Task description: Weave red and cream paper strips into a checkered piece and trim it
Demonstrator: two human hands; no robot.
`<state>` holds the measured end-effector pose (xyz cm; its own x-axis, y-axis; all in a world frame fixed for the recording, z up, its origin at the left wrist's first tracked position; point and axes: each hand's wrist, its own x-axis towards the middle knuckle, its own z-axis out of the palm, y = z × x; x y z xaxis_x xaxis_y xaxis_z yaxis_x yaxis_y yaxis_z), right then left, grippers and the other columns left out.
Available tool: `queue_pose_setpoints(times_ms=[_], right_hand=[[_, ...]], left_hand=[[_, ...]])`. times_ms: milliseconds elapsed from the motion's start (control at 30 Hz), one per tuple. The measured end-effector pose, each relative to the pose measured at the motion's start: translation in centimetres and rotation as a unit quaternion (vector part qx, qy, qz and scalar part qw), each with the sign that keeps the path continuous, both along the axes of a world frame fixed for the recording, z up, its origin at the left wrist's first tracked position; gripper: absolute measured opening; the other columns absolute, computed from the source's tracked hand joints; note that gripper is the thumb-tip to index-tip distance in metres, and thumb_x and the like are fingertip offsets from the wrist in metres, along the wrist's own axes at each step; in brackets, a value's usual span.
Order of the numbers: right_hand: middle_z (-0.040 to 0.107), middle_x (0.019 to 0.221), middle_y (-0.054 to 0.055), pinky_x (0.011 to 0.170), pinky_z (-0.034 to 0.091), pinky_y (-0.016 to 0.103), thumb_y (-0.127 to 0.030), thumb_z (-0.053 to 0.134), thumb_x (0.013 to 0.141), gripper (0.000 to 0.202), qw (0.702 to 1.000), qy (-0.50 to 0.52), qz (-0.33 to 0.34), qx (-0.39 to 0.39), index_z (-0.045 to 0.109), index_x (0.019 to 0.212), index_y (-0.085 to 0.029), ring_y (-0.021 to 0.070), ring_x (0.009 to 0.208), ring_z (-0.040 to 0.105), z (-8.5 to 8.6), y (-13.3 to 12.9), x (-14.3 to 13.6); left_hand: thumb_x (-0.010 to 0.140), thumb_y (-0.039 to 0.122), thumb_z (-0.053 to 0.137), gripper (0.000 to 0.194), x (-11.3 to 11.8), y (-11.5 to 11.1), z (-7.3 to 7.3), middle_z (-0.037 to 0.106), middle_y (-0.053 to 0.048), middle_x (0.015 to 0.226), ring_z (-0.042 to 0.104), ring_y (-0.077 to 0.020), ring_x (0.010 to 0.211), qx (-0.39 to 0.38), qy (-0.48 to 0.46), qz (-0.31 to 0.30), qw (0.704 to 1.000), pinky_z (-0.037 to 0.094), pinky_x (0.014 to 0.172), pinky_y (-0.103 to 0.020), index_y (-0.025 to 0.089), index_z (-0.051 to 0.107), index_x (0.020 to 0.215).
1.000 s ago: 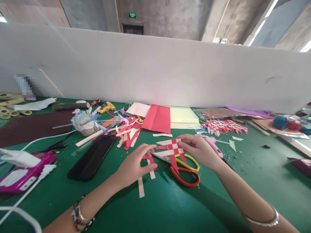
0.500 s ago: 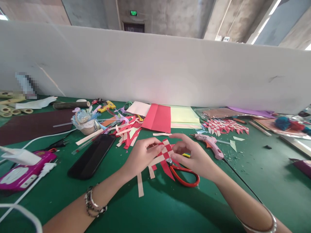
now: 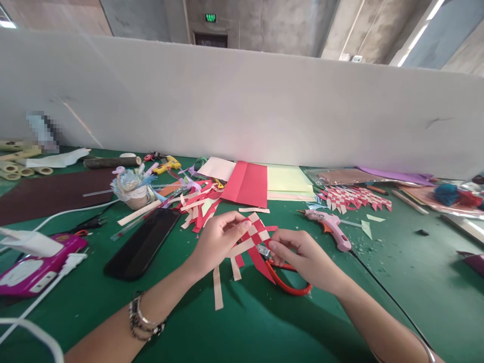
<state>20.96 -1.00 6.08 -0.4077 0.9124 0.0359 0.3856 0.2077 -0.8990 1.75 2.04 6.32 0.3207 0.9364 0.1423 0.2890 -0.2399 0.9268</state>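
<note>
A small woven piece of red and pale pink paper strips is pinched between the thumb and fingers of my left hand. Loose strip ends hang below it. My right hand has its thumb and fingers closed on the right edge of the same piece. Beneath lie red-handled scissors, partly covered by the right hand and the strips. Red folded paper lies behind the hands, with a heap of cut strips to its left.
A black phone lies left of my left hand. The pink glue gun and its cord are on the right, near finished woven pieces. A magenta power strip sits far left.
My right hand has come down, and its raised fingers have closed on the woven piece's right edge. My left hand keeps its hold. The view has shifted slightly.
</note>
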Motion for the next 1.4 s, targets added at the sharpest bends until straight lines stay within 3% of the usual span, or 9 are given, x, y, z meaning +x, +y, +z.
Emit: queue_pose_setpoints(times_ms=[133,267,400,500,600,800,933,1167,1400], right_hand=[[0.053,0.060,-0.001,0.053,0.040,0.021,-0.036,0.042,0.088,0.030,1.000,0.005,-0.001,0.005,0.049,0.065,-0.018,0.0093,0.055,0.048,-0.1,0.2,0.0],[0.051,0.061,-0.002,0.050,0.036,0.021,-0.033,0.043,0.086,0.025,0.999,-0.027,-0.012,0.041,0.051,0.066,-0.018,0.0090,0.054,0.042,0.1,0.4,-0.1],[0.055,0.068,0.000,0.052,0.034,0.022,-0.031,0.040,0.087,0.024,0.994,-0.079,0.012,0.072,0.055,0.072,-0.018,0.0098,0.057,0.042,0.7,0.5,-0.1],[0.055,0.067,0.000,0.052,0.032,0.022,-0.031,0.040,0.088,0.025,0.989,-0.120,0.046,0.077,0.055,0.072,-0.018,0.0097,0.056,0.040,1.2,0.8,-0.1],[0.054,0.065,-0.001,0.050,0.030,0.022,-0.032,0.039,0.089,0.026,0.984,-0.143,0.061,0.089,0.053,0.072,-0.019,0.0092,0.054,0.038,1.5,1.0,-0.3],[0.052,0.064,-0.001,0.048,0.027,0.022,-0.031,0.039,0.089,0.025,0.977,-0.159,0.081,0.117,0.055,0.074,-0.019,0.0089,0.052,0.034,2.0,1.4,-0.8],[0.053,0.065,-0.001,0.049,0.028,0.021,-0.032,0.039,0.089,0.025,0.976,-0.157,0.094,0.117,0.056,0.076,-0.019,0.0089,0.054,0.036,2.3,1.7,-1.0],[0.051,0.062,-0.003,0.048,0.029,0.019,-0.030,0.040,0.088,0.022,0.978,-0.138,0.115,0.110,0.057,0.077,-0.019,0.0080,0.053,0.037,2.6,2.2,-0.8],[0.050,0.062,-0.003,0.049,0.030,0.020,-0.030,0.040,0.088,0.023,0.978,-0.133,0.115,0.109,0.055,0.074,-0.019,0.0082,0.053,0.037,2.6,2.4,-0.8]], left_hand=[[0.081,0.043,0.050,0.030,-0.2,0.3,0.0,0.043,0.003,0.059,0.035,-0.0076,0.051,-0.024,-0.003,-0.032,0.999,0.029,0.044,-0.018,0.016,0.054,0.069],[0.074,0.045,0.059,0.032,-0.6,0.6,0.0,0.039,0.005,0.054,0.032,-0.0065,0.047,-0.119,-0.020,-0.120,0.985,0.024,0.042,-0.018,0.016,0.050,0.066],[0.071,0.040,0.064,0.029,-1.0,1.0,0.2,0.035,0.008,0.049,0.027,-0.0044,0.042,-0.181,-0.003,-0.161,0.970,0.021,0.041,-0.018,0.015,0.053,0.063],[0.069,0.034,0.067,0.021,-1.3,1.3,0.6,0.047,0.006,0.051,0.039,-0.0058,0.046,-0.193,0.031,-0.180,0.964,0.029,0.044,-0.017,0.015,0.061,0.066],[0.068,0.033,0.068,0.017,-1.2,1.3,0.7,0.059,0.003,0.060,0.051,-0.0096,0.055,-0.189,0.035,-0.166,0.967,0.038,0.050,-0.018,0.016,0.066,0.071],[0.071,0.042,0.065,0.028,-0.9,1.0,-0.1,0.065,-0.003,0.069,0.059,-0.0157,0.069,-0.154,-0.011,-0.132,0.979,0.047,0.063,-0.025,0.015,0.068,0.074],[0.071,0.045,0.064,0.031,-1.1,0.9,-0.7,0.059,0.000,0.061,0.053,-0.0117,0.057,-0.157,-0.009,-0.118,0.980,0.041,0.053,-0.021,0.014,0.066,0.070],[0.071,0.044,0.065,0.037,-1.0,0.6,-0.9,0.034,0.006,0.047,0.028,-0.0052,0.044,-0.155,-0.040,-0.108,0.981,0.021,0.042,-0.018,0.013,0.052,0.054],[0.074,0.047,0.061,0.034,-0.6,0.4,-1.0,0.039,0.005,0.048,0.033,-0.0070,0.046,-0.144,-0.035,-0.076,0.986,0.024,0.042,-0.020,0.013,0.062,0.066]])
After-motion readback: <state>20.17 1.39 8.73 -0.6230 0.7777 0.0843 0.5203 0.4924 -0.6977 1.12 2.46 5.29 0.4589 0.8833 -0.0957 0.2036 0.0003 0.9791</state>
